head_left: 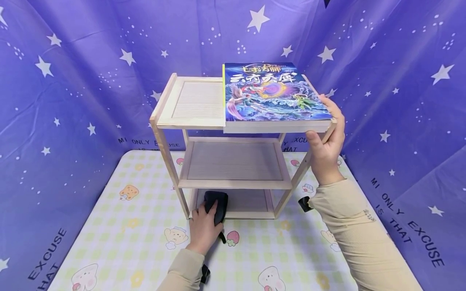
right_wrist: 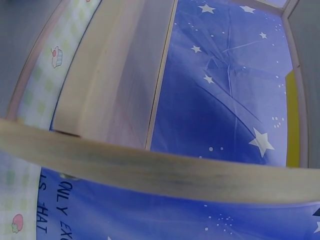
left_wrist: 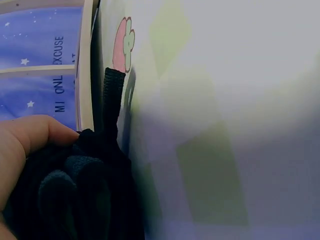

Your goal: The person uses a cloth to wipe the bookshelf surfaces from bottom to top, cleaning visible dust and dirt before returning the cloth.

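A small wooden three-tier shelf (head_left: pixel 233 184) stands on the table. My left hand (head_left: pixel 204 226) holds a soft black cloth bundle (head_left: pixel 218 202) at the front left of the bottom tier. In the left wrist view, the thumb presses on the black bundle (left_wrist: pixel 75 185), which shows folds and a short strap (left_wrist: pixel 114 90) sticking out. My right hand (head_left: pixel 327 145) grips the shelf's top right front corner, with the thumb in front and the fingers round the outer side. Beside it, a thick blue illustrated book (head_left: pixel 273 93) lies flat on the top tier's right part.
A checked tablecloth (head_left: pixel 127 242) with cartoon prints covers the table. Purple star-patterned curtains (head_left: pixel 91 81) hang at the back and on both sides. Black straps (head_left: pixel 305 204) show at the wrists. In the right wrist view, a wooden side rail (right_wrist: pixel 165 170) crosses close to the camera.
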Motion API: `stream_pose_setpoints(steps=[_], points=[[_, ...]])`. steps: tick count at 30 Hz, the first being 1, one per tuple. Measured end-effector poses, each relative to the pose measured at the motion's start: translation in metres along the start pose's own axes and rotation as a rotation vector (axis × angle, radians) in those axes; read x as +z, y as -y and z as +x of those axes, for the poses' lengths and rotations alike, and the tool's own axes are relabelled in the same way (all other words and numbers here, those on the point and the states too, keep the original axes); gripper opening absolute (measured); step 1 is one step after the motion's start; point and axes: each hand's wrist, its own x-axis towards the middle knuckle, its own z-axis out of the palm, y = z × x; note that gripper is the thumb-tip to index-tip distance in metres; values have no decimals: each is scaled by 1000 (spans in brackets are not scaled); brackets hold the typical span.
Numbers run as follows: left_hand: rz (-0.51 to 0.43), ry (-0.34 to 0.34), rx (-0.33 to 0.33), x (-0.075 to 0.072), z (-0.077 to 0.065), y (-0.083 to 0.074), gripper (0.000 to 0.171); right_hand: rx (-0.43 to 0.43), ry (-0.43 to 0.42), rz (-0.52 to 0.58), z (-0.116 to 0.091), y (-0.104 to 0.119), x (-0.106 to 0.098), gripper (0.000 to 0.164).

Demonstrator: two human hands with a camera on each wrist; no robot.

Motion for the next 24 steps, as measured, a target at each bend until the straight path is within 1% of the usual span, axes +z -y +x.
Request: stream_pose_setpoints(steps=[6,12,16,21,24], points=[[-1,-12,-9,-2,-1,3,65,6,9,13,0,-1,-1,92],[-8,-18,-41,-4,0,8,66,-6,14,33,0,-3,-1,92],[-12,-4,-60,-5,1,10,67,-10,13,32,0,-3,-1,93],[-15,11,-65,-5,2,10,68,-2,5,20,0,-2,0,94],[-13,8,-68,-4,2,10,68,-1,1,5,1,-2,0,94]])
